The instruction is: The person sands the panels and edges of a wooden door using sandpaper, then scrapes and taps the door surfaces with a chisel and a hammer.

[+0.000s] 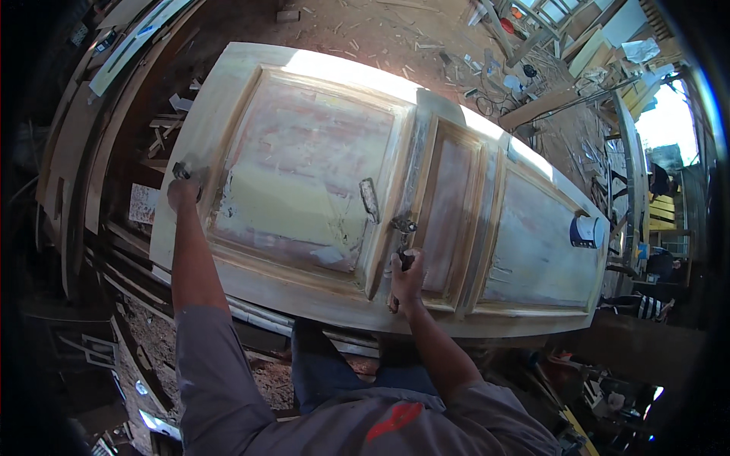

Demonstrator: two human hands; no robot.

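Observation:
A large pale wooden door (175,243) with framed panels lies flat in front of me. My right hand (408,277) is closed round the handle of a putty knife (404,225), its smeared blade over the bare strip between the left and middle panels. At the door's left end my left hand (183,195) is closed on a small dark tool (181,172), whose kind I cannot make out. A flat smeared scraper (369,200) lies on the left panel (296,144), which is coated with patchy cream filler.
A white and dark blue tub (586,232) stands on the door's right end. Long boards (114,129) lean at the left. Wood offcuts and shavings litter the brown floor (357,30), with stacked timber (593,57) at the far right.

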